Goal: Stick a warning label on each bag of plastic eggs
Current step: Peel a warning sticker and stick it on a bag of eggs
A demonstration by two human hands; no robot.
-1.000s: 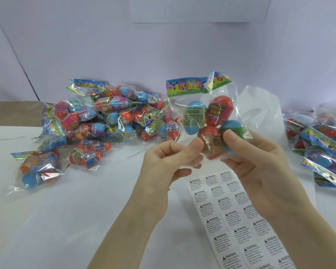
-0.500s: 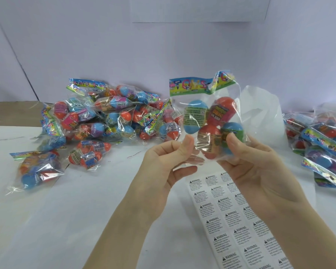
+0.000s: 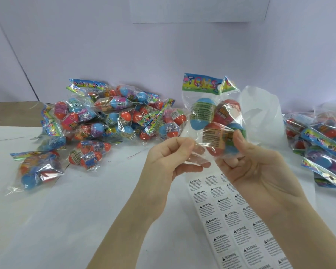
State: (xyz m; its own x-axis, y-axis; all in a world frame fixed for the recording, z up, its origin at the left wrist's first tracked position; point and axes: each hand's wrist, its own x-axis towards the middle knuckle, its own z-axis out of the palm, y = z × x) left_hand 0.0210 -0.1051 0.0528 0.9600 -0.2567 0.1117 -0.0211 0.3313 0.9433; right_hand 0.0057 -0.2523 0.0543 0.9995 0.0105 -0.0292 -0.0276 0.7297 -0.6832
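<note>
**Bag of eggs held up between both hands**

The bag of plastic eggs (image 3: pixel 213 121) hangs upright in the air above the white table (image 3: pixel 85 210), in front of the person and just above the far end of the label sheet (image 3: pixel 235 220). Its clear film holds four eggs: a blue and green one at upper left, a red one at upper right, a red and orange one below, and a blue one partly hidden behind the right thumb. A colourful paper header across the top reads "TOYS"; its right corner is folded forward. The small print on the egg wrappers is too fine to read.

The left hand (image 3: pixel 171 158) is raised palm inward, fingers curled, its thumb and forefinger pinching the loose film at the bag's lower left corner. The right hand (image 3: pixel 254 167) cups the bag from below, palm up, with the thumb pressed against the front of the lowest egg and the fingers curled behind it.

The label sheet lies flat on the table under the right wrist, printed in rows of small white stickers, each headed "WARNING" with a triangle sign; the lines under it are illegible.

A pile of egg bags (image 3: pixel 109 117) sits at the left rear of the table, with two more bags lying apart in front of it. Another heap of bags (image 3: pixel 322 144) lies at the right edge. A crumpled clear plastic sheet (image 3: pixel 262 113) stands behind the held bag.
</note>
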